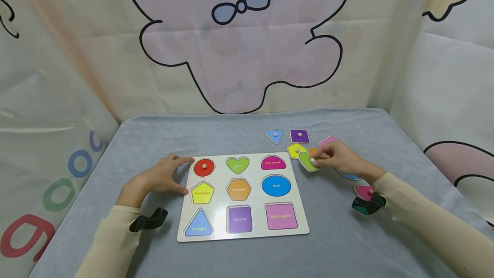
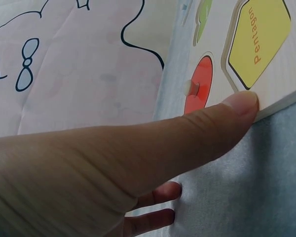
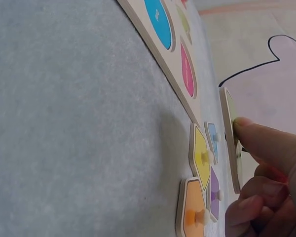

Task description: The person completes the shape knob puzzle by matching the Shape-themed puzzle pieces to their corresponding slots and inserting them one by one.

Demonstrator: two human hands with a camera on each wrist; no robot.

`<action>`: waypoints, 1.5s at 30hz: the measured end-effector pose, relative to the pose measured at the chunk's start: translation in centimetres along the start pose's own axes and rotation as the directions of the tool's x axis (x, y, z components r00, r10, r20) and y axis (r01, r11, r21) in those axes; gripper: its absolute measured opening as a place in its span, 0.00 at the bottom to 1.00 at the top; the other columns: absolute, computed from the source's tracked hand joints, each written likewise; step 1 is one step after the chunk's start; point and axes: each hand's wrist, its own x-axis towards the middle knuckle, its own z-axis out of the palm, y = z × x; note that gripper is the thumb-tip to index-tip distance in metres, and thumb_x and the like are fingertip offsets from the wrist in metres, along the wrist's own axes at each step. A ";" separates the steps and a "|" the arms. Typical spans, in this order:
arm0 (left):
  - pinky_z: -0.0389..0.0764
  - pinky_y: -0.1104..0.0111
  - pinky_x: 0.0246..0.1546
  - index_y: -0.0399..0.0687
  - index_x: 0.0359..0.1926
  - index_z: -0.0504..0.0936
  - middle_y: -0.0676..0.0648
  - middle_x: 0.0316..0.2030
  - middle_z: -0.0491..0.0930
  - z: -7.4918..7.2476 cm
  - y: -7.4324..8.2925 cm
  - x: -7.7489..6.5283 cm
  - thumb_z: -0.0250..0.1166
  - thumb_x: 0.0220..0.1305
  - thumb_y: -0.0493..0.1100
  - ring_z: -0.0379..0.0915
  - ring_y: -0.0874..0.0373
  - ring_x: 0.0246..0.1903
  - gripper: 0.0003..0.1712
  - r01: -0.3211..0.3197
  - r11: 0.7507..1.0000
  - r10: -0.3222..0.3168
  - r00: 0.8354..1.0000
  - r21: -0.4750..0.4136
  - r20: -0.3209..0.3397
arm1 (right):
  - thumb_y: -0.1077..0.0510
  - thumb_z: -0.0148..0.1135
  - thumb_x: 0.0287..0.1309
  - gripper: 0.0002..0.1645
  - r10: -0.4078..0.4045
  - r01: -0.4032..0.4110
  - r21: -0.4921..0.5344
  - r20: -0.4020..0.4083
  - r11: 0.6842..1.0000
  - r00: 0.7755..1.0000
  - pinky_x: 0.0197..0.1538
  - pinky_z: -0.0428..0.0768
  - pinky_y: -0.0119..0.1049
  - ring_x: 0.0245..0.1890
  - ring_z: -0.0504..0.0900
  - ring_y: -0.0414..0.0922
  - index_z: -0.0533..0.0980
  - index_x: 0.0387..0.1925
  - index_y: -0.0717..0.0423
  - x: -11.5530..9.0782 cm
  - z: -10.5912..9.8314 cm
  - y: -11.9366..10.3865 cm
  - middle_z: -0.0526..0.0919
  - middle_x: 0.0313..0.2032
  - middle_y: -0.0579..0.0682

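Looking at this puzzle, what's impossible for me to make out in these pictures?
Blue piece: head view, mostly behind the right hand; outline unclear.
Pink piece: head view, partly behind that hand.
Magenta piece: head view, partly behind the wrist strap.
Green piece: right wrist view, nearly edge-on and partly behind that hand.
Red piece: left wrist view, lower part behind the left hand.
Heart slot: left wrist view, cut off by the top edge.

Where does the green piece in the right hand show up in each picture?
Head: right of centre, the green piece pinched in the right hand.
Left wrist: not in it.
Right wrist: right of centre, nearly edge-on.
Shared landmark: the puzzle board, centre in head, upper right in left wrist, top in right wrist.
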 end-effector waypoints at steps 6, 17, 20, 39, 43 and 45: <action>0.72 0.34 0.61 0.53 0.74 0.66 0.31 0.69 0.64 -0.1 0.2 0.1 0.83 0.45 0.55 0.61 0.35 0.64 0.56 0.003 1.000 -0.003 1.000 -0.001 0.006 | 0.60 0.73 0.57 0.11 -0.041 0.041 0.022 -0.015 0.999 0.999 0.24 0.64 0.29 0.21 0.66 0.36 0.87 0.40 0.63 0.7 0.4 0.1 0.72 0.17 0.44; 0.73 0.34 0.60 0.52 0.75 0.66 0.31 0.68 0.64 -0.3 0.1 0.0 0.82 0.45 0.55 0.61 0.35 0.64 0.57 0.000 1.000 0.000 1.000 0.002 0.009 | 0.56 0.73 0.58 0.14 -0.009 0.009 -0.003 -0.003 1.000 1.000 0.23 0.61 0.29 0.22 0.64 0.36 0.87 0.43 0.61 1.5 0.9 -0.9 0.62 0.18 0.44; 0.72 0.34 0.61 0.52 0.75 0.66 0.31 0.68 0.63 -0.3 0.2 -0.1 0.82 0.45 0.55 0.60 0.35 0.64 0.57 -0.005 1.000 0.005 1.000 -0.002 0.007 | 0.56 0.73 0.59 0.15 0.015 -0.015 0.004 0.001 1.000 1.000 0.23 0.62 0.29 0.22 0.65 0.37 0.87 0.44 0.61 1.7 0.9 -1.1 0.65 0.18 0.45; 0.71 0.34 0.61 0.53 0.74 0.66 0.31 0.69 0.63 -0.4 -0.1 0.0 0.82 0.45 0.56 0.60 0.34 0.65 0.57 -0.014 1.000 0.014 1.000 -0.006 0.009 | 0.57 0.72 0.60 0.13 -0.005 0.005 0.021 -0.002 1.000 1.000 0.22 0.63 0.28 0.24 0.67 0.42 0.86 0.44 0.61 4.2 2.9 -3.2 0.70 0.20 0.47; 0.72 0.34 0.60 0.53 0.74 0.66 0.31 0.68 0.63 -0.3 -0.1 0.0 0.82 0.45 0.57 0.61 0.34 0.64 0.57 -0.014 1.000 0.014 1.000 -0.006 0.008 | 0.58 0.72 0.60 0.13 -0.021 0.022 0.015 -0.011 1.000 1.000 0.25 0.64 0.28 0.28 0.68 0.45 0.86 0.45 0.60 4.7 3.2 -3.7 0.69 0.22 0.47; 0.72 0.33 0.60 0.53 0.74 0.66 0.31 0.68 0.63 -0.2 -0.1 0.0 0.82 0.45 0.57 0.60 0.34 0.64 0.57 -0.012 1.000 0.012 1.000 -0.007 0.008 | 0.58 0.72 0.60 0.13 -0.031 0.031 0.010 -0.015 0.999 0.999 0.26 0.64 0.28 0.30 0.68 0.46 0.87 0.45 0.60 5.0 3.4 -3.9 0.70 0.23 0.47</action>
